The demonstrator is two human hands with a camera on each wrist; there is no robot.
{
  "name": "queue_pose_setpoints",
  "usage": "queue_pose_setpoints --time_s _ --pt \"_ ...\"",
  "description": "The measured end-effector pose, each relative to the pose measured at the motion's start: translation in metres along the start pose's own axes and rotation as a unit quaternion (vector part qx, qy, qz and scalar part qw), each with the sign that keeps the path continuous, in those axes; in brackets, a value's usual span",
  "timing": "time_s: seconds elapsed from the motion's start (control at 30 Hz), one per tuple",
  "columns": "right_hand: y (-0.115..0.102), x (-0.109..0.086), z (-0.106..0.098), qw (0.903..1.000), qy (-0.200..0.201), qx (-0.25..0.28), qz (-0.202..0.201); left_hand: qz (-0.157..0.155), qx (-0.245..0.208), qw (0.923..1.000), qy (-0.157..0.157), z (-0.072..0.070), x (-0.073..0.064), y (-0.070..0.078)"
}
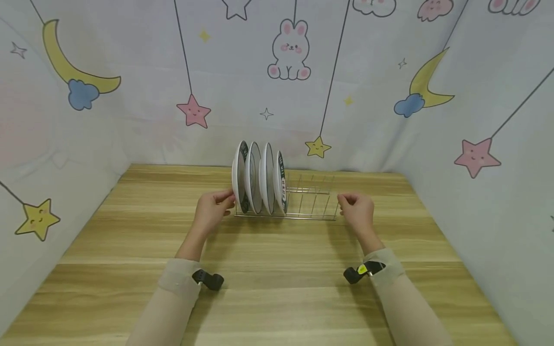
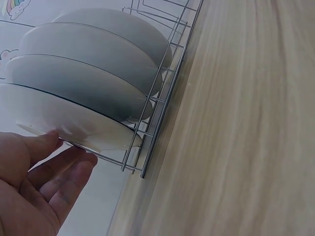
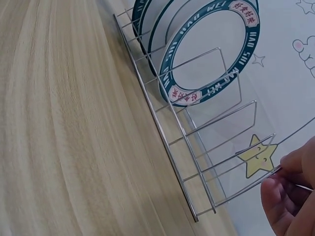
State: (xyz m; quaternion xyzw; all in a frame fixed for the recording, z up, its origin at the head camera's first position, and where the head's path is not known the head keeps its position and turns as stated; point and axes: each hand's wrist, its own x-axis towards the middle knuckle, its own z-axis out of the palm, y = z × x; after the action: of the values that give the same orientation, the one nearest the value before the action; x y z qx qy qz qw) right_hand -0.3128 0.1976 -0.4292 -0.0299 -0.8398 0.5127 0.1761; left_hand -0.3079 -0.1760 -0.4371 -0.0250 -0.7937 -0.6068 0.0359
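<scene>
A silver wire dish rack (image 1: 309,216) stands on the wooden table. Several white plates (image 1: 238,178) stand on edge in its left half; the rightmost plate (image 3: 224,14) has a dark green rim with white letters and red characters. My left hand (image 1: 213,210) pinches the end wire at the rack's left side, its thumb close against the outermost plate (image 2: 74,118). At the opposite end, my right hand (image 1: 357,209) pinches the right end wire between thumb and index finger (image 3: 295,162). The slots in the rack's right half hold no plates.
The wood-grain table (image 1: 277,298) reaches back to a white cloth (image 1: 242,62) printed with stars, moons and a rabbit. Cloth also hangs along the left and right sides. Each wrist wears a band with a small black camera (image 1: 209,279).
</scene>
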Motion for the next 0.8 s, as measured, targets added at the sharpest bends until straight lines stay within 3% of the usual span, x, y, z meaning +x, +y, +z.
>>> queue_pose_setpoints --time_s 0.43,0.8 --pt "0.001 -0.01 -0.005 0.999 -0.018 0.015 0.039 -0.003 0.017 0.9998 -0.005 -0.003 -0.01 0.003" --pt "-0.001 -0.021 -0.006 0.9981 -0.025 0.035 0.045 0.0 0.024 0.9996 -0.012 -0.006 -0.022 0.0"
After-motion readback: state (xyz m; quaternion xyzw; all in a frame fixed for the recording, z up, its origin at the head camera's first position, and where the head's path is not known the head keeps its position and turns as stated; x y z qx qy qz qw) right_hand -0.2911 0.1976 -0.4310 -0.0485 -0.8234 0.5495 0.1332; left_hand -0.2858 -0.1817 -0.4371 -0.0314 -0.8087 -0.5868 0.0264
